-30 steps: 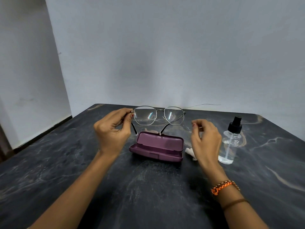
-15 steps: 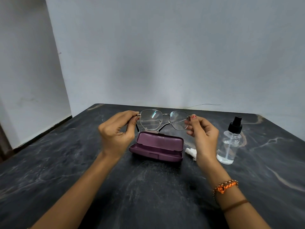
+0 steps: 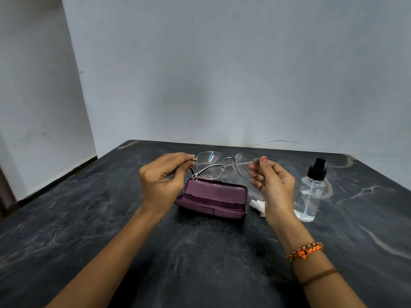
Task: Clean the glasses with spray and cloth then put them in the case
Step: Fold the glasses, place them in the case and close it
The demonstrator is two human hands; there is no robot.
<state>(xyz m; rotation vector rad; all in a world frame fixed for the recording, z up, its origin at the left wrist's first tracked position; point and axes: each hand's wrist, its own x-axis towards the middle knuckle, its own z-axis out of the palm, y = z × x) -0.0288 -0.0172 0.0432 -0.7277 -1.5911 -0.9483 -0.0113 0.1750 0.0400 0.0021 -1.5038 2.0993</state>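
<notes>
Thin metal-framed glasses (image 3: 226, 162) hang in the air just above and behind the purple case (image 3: 212, 197), which lies open on the dark table. My left hand (image 3: 163, 177) pinches the frame's left corner, and my right hand (image 3: 272, 182) pinches its right corner. One temple arm looks folded across behind the lenses. A crumpled white cloth (image 3: 258, 205) lies on the table to the right of the case, partly hidden by my right wrist. The clear spray bottle (image 3: 311, 192) with a black nozzle stands upright at the right.
The dark marbled table (image 3: 200, 252) runs to a wall at the back and drops off at its left edge. A thin wire (image 3: 273, 142) lies along the table's far edge.
My right hand rose from beside the case and took the frame's right corner. The glasses came down a little towards the case, and the right temple arm folded in.
</notes>
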